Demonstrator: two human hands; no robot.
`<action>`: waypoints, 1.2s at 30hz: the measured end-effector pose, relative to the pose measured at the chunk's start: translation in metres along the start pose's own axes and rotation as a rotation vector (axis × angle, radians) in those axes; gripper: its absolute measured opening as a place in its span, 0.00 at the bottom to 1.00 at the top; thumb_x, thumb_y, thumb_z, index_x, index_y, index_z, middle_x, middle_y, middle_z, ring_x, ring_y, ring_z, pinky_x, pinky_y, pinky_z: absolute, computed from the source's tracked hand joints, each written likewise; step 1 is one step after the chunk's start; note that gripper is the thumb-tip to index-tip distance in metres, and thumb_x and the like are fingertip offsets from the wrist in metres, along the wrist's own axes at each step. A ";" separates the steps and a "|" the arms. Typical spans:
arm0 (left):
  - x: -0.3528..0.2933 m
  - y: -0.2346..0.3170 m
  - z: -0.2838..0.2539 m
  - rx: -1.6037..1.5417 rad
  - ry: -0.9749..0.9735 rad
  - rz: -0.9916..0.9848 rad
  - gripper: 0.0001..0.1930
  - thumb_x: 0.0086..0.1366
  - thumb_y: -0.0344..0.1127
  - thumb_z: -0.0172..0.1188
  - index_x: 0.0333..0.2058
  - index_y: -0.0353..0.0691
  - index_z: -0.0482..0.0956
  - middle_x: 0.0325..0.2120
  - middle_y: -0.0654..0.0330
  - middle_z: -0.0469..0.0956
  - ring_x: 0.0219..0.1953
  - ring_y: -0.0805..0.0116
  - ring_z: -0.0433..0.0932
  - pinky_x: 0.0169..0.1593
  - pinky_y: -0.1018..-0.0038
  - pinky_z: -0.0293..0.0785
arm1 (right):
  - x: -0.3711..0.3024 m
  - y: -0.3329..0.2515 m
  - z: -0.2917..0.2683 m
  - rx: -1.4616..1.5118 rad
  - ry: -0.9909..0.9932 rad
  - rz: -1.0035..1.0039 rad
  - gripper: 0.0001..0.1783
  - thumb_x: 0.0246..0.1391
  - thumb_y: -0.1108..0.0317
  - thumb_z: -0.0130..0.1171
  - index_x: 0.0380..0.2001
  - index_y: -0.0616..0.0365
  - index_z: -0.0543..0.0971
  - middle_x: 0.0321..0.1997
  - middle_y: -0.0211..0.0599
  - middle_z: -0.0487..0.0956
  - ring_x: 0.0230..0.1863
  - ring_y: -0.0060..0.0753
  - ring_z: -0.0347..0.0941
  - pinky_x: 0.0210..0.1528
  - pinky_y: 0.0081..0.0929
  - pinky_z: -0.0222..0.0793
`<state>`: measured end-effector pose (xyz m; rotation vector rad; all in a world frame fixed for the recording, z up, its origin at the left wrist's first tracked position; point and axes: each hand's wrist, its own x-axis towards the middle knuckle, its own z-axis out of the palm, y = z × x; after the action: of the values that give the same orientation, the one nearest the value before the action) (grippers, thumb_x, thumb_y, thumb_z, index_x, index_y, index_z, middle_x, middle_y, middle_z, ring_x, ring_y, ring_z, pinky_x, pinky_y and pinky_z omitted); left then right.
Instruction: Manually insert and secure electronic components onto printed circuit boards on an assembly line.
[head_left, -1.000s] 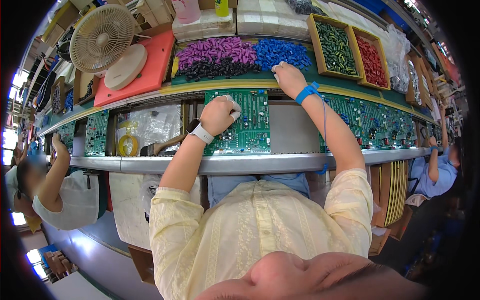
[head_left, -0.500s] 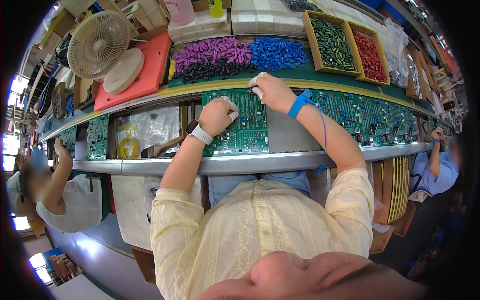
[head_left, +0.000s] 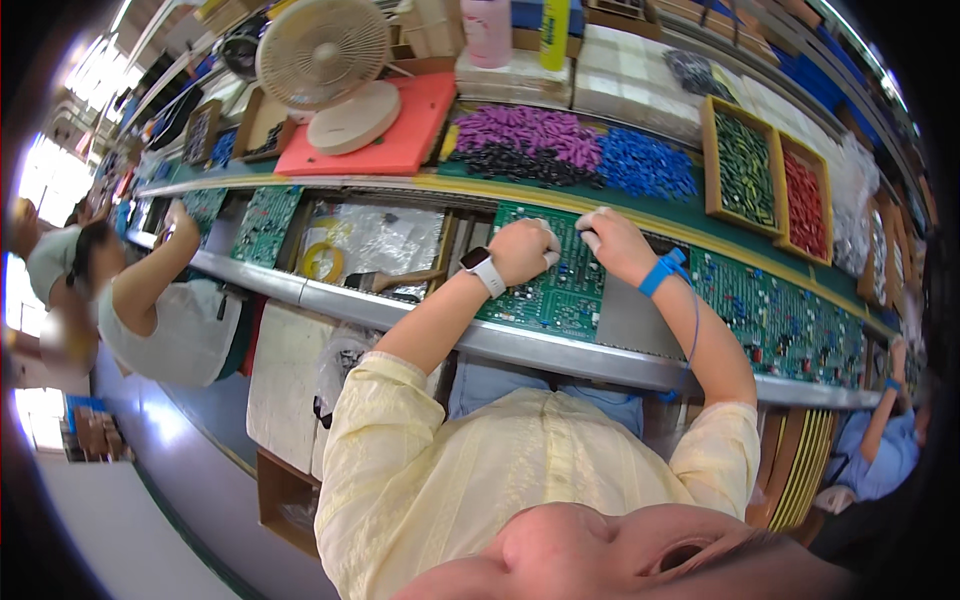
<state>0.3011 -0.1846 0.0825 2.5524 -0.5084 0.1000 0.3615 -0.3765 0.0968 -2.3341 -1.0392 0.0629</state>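
Observation:
A green circuit board (head_left: pixel 560 305) with many small parts sits on the line in front of me. Over its left half is my left hand (head_left: pixel 522 252), wrapped by a watch at the wrist, its capped fingertips pinched together near the board's surface. My right hand (head_left: pixel 615 243) is at the board's far right edge, fingers curled down and pressed together, white covers on the tips. A blue wrist strap (head_left: pixel 661 272) with a cord circles my right wrist. Whatever either pinch holds is hidden by the fingers.
Behind the line lie piles of purple (head_left: pixel 530 135), black (head_left: pixel 515 165) and blue parts (head_left: pixel 645 163). Boxes of green parts (head_left: pixel 742 170) and red parts (head_left: pixel 803 205) stand to their right. A fan (head_left: pixel 322 55) stands far left; a brush (head_left: pixel 395 280) lies left of the board. Co-workers sit both sides.
The view has shifted and tilted, so the scene sits further right. My right hand has come from beyond the board's far edge nearer to me. My left hand stays over the board.

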 end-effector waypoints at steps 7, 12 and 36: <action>0.001 0.000 0.006 -0.028 0.005 -0.011 0.05 0.49 0.37 0.60 0.25 0.44 0.81 0.26 0.57 0.75 0.34 0.58 0.75 0.38 0.64 0.71 | -0.006 -0.006 -0.005 -0.007 -0.038 0.026 0.09 0.49 0.70 0.52 0.34 0.59 0.76 0.36 0.46 0.74 0.41 0.49 0.69 0.44 0.39 0.65; 0.004 -0.005 0.004 0.061 0.021 0.011 0.06 0.49 0.37 0.59 0.24 0.43 0.80 0.24 0.56 0.75 0.33 0.56 0.75 0.38 0.64 0.71 | 0.001 0.000 0.002 -0.032 -0.028 -0.054 0.09 0.48 0.69 0.52 0.34 0.58 0.76 0.34 0.46 0.74 0.41 0.49 0.69 0.44 0.40 0.65; 0.010 -0.008 0.006 0.009 0.041 0.100 0.05 0.46 0.33 0.62 0.24 0.39 0.81 0.22 0.55 0.76 0.29 0.57 0.74 0.37 0.65 0.70 | 0.003 -0.006 0.009 -0.139 -0.258 0.030 0.07 0.44 0.67 0.57 0.28 0.58 0.77 0.32 0.45 0.75 0.37 0.47 0.72 0.39 0.41 0.68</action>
<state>0.3128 -0.1846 0.0756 2.5278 -0.6204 0.1901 0.3573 -0.3663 0.0930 -2.5160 -1.1642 0.3196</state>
